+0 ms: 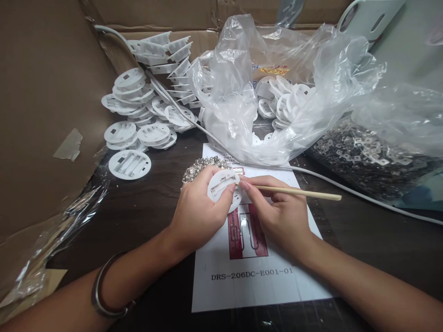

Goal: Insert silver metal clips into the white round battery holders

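My left hand [200,207] is closed around a round white plastic battery cover [218,180], its slotted inner face turned up and the thumb lying across it. In my right hand [284,212] is a thin wooden stick [297,190], pinched between thumb and fingers. The stick's tip meets the cover's right side, where the fingertips hide the exact contact. Just behind the left hand lies a heap of small metal clips [199,168]. Both hands are over a printed sheet [249,293] with a red and white picture.
Stacks of white round covers [129,164] stand at the left and back. A clear plastic bag [235,115] holds more covers. Another bag with flat metal pieces [363,152] lies at the right. A white cable [321,174] runs across the table; cardboard walls [44,101] border the left and back.
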`<action>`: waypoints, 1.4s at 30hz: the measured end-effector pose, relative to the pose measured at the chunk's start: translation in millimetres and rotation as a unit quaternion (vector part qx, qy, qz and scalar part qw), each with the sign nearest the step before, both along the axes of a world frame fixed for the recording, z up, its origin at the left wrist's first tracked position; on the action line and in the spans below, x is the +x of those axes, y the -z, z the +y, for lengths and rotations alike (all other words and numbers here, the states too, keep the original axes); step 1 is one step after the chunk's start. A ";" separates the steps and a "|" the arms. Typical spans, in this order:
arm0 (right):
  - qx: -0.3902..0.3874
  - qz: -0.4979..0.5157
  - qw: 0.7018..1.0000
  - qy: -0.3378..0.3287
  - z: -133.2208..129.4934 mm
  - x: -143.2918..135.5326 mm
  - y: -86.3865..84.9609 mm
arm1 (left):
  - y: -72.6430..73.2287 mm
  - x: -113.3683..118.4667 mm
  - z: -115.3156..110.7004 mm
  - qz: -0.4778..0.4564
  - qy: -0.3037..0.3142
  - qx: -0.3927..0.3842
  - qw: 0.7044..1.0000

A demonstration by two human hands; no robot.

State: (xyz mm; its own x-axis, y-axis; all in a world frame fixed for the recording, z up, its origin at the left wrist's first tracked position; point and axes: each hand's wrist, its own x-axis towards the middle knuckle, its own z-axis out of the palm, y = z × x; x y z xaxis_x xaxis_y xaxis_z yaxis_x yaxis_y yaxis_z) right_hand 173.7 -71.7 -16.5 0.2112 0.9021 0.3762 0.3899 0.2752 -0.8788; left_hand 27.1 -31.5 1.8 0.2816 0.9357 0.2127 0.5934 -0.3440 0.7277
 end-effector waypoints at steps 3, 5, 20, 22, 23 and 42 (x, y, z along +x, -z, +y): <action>-0.002 -0.006 1.000 -0.005 0.2 -0.1 -1.9 | 0.5 -0.6 0.4 -0.003 -0.006 -0.004 1.000; -0.011 0.009 1.000 -0.014 -0.1 0.1 -2.3 | 1.6 -0.6 1.6 -0.007 -0.009 -0.001 1.000; -0.026 0.064 0.998 0.011 -1.1 6.0 -1.2 | 6.7 -0.9 6.4 -0.108 -0.015 -0.031 0.994; -0.033 0.086 0.995 0.026 -2.0 9.5 -3.7 | 5.9 -0.8 5.2 -0.161 -0.004 -0.070 0.985; -0.038 0.092 0.995 0.026 -2.1 10.9 -4.5 | 5.5 -0.6 4.5 -0.188 0.006 -0.090 0.978; 0.207 -0.126 0.969 0.034 -0.4 22.6 -7.6 | 5.6 -4.1 5.1 -0.216 0.114 -0.233 0.941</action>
